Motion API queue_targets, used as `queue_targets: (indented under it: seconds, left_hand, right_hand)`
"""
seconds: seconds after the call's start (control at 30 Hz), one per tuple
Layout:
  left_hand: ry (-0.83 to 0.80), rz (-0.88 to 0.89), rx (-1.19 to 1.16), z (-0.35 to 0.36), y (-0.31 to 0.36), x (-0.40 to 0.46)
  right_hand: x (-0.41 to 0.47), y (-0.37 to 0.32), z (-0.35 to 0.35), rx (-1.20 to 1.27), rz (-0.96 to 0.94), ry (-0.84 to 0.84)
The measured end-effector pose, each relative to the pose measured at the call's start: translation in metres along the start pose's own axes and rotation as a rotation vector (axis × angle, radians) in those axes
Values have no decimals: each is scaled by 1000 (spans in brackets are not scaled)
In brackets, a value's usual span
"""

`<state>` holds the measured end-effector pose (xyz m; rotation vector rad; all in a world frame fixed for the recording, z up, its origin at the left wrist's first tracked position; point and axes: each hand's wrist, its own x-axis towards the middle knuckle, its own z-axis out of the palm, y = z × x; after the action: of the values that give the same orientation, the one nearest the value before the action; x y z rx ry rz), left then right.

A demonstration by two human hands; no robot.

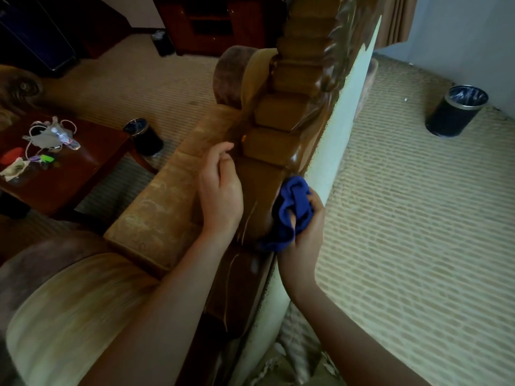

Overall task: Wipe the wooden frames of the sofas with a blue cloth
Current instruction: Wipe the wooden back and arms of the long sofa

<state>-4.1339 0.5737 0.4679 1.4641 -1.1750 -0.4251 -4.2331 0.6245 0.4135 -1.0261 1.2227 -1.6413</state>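
carpet (418,218): pale ribbed floor covering, fills the right side and runs on behind the sofa to the far wall.
sofa (156,218): tan patterned upholstery, seen from behind and above; rounded cushion at lower left, padded arm at the far end.
wooden frame (278,151): dark glossy brown, carved in stepped blocks with a leaf-like ridge along its right edge; runs from the bottom centre up to the top of the view. pale backing panel just right of it.
counter (83,174): dark red-brown low table left of the sofa; carries a grey pouch with cords, a red item, green and purple bits, a crumpled light scrap (details too small to tell).
cabinet (211,23): dark wood, far wall, top centre.
bin, right (457,110): black cylinder with metal rim, on the carpet well apart from the sofa.
bin, left (143,136): same kind, between counter and sofa.
left hand (220,188): rests on the sofa-side face of the wooden frame, fingers loosely curved, thumb and forefinger tips close together, holding nothing.
right hand (305,232): fingers curled round the blue cloth, pressing it against the frame's right edge.
blue cloth (292,210): bunched, deep blue, touching the wooden frame at its lower carved block, beside the pale panel.
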Motion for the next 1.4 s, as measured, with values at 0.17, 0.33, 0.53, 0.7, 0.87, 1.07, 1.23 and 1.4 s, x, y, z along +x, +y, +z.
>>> queue_targets:
  seconds: [0.17, 0.33, 0.53, 0.7, 0.87, 1.07, 1.23, 1.4]
  left_hand:
    - [-4, 27, 26, -1, 1, -1]
    - [-13, 34, 39, 0, 0, -1]
    - [1, 64, 30, 0, -1, -2]
    - [5, 65, 34, 0, -1, -2]
    - [3, 97, 58, 0, -2, 0]
    - [19, 80, 42, -2, -5, 0]
    - [24, 89, 67, -2, -4, 0]
    - [57, 101, 48, 0, -3, 0]
  right_hand:
    - [79, -10, 5, -171, 86, 106]
    - [75, 5, 6, -311, 34, 128]
    - [-10, 12, -13, -340, 89, -18]
    - [38, -20, -5, -414, -13, -3]
    - [65, -51, 16, -820, -196, -81]
    - [51, 0, -4, -145, 45, 36]
    - [45, 4, 2, -155, 43, 128]
    - [-18, 0, -3, -166, -13, 31]
